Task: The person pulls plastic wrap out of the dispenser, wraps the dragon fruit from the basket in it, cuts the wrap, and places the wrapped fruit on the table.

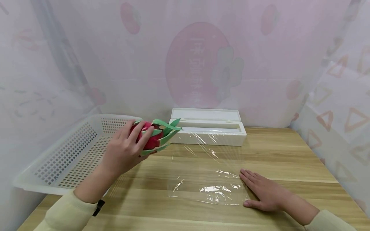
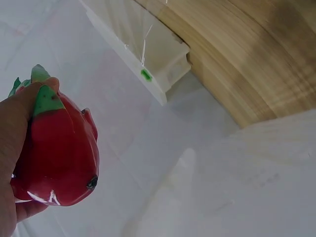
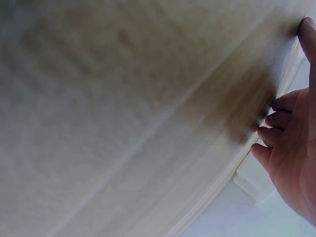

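- The left hand [image 1: 122, 150] is clamped round the body of a dragon fruit [image 2: 61, 153], leaves pointing right, held aloft between the white mesh basket [image 1: 65, 157] and cling film [image 1: 214, 189].
- The right hand [image 1: 267, 192] lies flat, gripping nothing, at the film's near right edge, probably to steady it.
- The film stretches nearward from an open-lidded white dispenser box [image 1: 237, 140].
- Wood-grain table [image 1: 292, 157]; pale printed curtains [image 1: 138, 67] surround it.

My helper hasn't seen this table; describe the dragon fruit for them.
A white basket stands on the left of the wooden table. Near its right side, the left hand holds the dragon fruit. Bright red with green leaves, it differs from the white basket and box.
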### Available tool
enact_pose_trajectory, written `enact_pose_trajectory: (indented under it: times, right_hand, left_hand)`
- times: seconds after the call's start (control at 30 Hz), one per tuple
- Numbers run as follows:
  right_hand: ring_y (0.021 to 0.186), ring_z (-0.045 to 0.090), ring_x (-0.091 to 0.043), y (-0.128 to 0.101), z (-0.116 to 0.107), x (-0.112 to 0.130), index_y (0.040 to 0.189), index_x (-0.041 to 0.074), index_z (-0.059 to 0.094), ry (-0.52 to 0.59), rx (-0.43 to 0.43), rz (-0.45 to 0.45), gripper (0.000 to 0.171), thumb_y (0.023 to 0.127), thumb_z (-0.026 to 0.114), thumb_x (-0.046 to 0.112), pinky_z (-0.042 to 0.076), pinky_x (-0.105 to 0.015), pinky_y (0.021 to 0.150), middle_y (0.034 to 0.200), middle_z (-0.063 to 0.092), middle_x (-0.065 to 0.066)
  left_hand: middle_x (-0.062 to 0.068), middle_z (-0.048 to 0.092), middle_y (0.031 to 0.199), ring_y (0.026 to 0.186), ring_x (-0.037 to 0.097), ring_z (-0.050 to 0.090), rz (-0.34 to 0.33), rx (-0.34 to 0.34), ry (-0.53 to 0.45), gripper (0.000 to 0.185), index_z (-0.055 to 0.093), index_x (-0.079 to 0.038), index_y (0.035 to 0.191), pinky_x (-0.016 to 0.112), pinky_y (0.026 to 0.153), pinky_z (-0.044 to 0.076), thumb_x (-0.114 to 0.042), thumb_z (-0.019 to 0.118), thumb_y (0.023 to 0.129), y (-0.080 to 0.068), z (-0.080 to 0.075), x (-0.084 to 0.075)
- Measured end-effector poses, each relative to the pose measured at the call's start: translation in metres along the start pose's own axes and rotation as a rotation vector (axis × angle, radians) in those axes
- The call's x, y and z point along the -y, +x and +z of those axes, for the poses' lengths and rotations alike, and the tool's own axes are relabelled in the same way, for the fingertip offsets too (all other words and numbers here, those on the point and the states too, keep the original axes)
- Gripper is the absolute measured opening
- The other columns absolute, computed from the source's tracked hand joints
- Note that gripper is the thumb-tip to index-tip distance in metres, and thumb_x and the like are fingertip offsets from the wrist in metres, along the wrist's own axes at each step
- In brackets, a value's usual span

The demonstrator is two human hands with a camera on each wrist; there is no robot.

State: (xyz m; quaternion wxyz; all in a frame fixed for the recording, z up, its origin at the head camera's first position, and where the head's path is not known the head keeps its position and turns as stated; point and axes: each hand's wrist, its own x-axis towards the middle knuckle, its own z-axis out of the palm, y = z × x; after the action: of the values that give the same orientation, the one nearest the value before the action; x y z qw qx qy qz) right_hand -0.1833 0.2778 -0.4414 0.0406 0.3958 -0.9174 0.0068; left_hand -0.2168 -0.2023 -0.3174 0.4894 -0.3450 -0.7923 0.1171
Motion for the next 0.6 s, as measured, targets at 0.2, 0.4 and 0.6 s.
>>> enact_pose_trajectory:
  times: [0.2, 0.4, 0.6]
  right_hand:
    - [0.134, 0.038, -0.038, 0.000, 0.001, 0.000, 0.144, -0.006, 0.038, -0.002, -0.005, 0.008, 0.088, 0.092, 0.048, 0.065, 0.037, -0.050, 0.103, 0.149, 0.036, -0.022]
    - [0.134, 0.038, -0.039, -0.001, 0.001, 0.000, 0.144, -0.006, 0.038, 0.000, -0.009, 0.003, 0.088, 0.092, 0.048, 0.064, 0.037, -0.050, 0.103, 0.149, 0.036, -0.023]
    - [0.134, 0.038, -0.038, -0.001, 0.001, 0.000, 0.144, -0.005, 0.038, -0.008, -0.015, 0.007, 0.088, 0.091, 0.048, 0.065, 0.037, -0.049, 0.103, 0.149, 0.037, -0.022]
  left_hand:
    - [0.024, 0.057, 0.125, 0.111, 0.047, 0.053, 0.023, 0.033, -0.030, 0.084, 0.057, -0.007, 0.129, 0.052, 0.080, 0.054, -0.047, 0.087, 0.061, 0.009, 0.010, -0.016]
    - [0.023, 0.057, 0.125, 0.110, 0.045, 0.053, 0.046, 0.026, -0.101, 0.079, 0.058, -0.007, 0.128, 0.051, 0.079, 0.054, -0.051, 0.083, 0.068, 0.016, 0.022, -0.030]
    - [0.022, 0.059, 0.123, 0.109, 0.045, 0.054, 0.075, 0.017, -0.117, 0.079, 0.057, -0.008, 0.129, 0.048, 0.077, 0.055, -0.052, 0.082, 0.068, 0.025, 0.033, -0.044]
